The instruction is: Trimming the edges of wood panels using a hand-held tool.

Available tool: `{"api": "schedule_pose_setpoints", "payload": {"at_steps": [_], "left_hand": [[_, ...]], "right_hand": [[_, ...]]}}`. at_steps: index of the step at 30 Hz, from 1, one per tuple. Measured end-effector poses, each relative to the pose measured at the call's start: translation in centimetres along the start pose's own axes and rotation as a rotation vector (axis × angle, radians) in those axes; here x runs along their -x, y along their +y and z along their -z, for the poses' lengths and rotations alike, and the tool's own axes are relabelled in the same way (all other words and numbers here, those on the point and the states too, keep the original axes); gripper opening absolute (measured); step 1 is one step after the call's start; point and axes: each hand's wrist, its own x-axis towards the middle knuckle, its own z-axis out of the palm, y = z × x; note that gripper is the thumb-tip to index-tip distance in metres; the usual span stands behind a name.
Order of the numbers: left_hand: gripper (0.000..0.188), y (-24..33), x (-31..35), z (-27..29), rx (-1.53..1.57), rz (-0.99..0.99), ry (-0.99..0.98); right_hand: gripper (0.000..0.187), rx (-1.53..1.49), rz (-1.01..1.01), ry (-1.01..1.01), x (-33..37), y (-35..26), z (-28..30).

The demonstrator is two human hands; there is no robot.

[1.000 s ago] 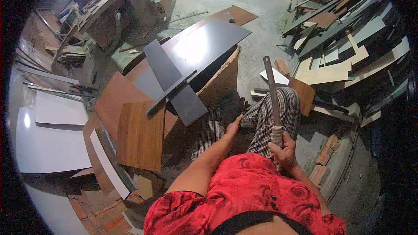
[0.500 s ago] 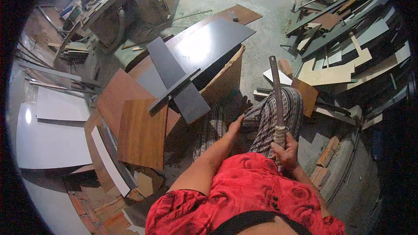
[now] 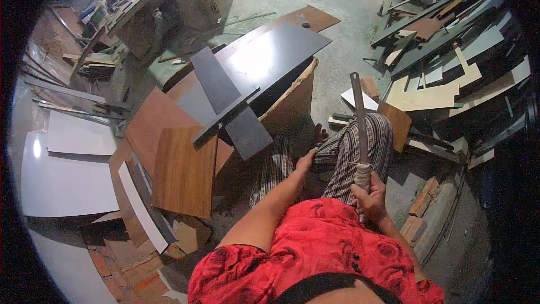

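Observation:
My right hand (image 3: pixel 371 196) is closed around the wrapped handle (image 3: pixel 363 175) of a long flat metal blade (image 3: pixel 360 115). The blade points up and away over my right knee, with a small hole near its tip. My left hand (image 3: pixel 306 160) touches the patterned trouser leg (image 3: pixel 329 157) at my other side; its fingers are mostly hidden against the cloth. Ahead of my legs lie grey panels (image 3: pixel 247 132), two of them crossed by a narrow strip. A brown wood-grain board (image 3: pixel 183 174) leans at their left.
A long glossy grey panel (image 3: pixel 287 45) lies on an open-sided box (image 3: pixel 295 98). White sheets (image 3: pixel 67 183) lie at the left. Offcuts (image 3: pixel 433 93) are heaped at the right. Bricks (image 3: pixel 423 197) sit by my right side. Farther off stands a bench with a hose (image 3: pixel 158 25).

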Motion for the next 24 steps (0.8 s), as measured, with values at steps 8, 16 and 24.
{"api": "schedule_pose_setpoints", "payload": {"at_steps": [8, 16, 24], "left_hand": [[0.067, 4.7, 6.0, -3.4, -0.210, -0.075, 0.056], [0.082, 1.3, 1.9, -2.3, 0.040, 0.043, -0.093], [0.076, 2.3, 4.7, -3.8, -0.083, 0.104, -0.024]], "right_hand": [[0.031, -0.110, -0.099, 0.136, 0.4, -2.6, -0.3], [0.020, -0.047, -0.114, 0.049, 0.0, -3.9, -0.2], [0.019, -0.070, -0.053, 0.064, -0.4, -4.5, -0.2]]}}
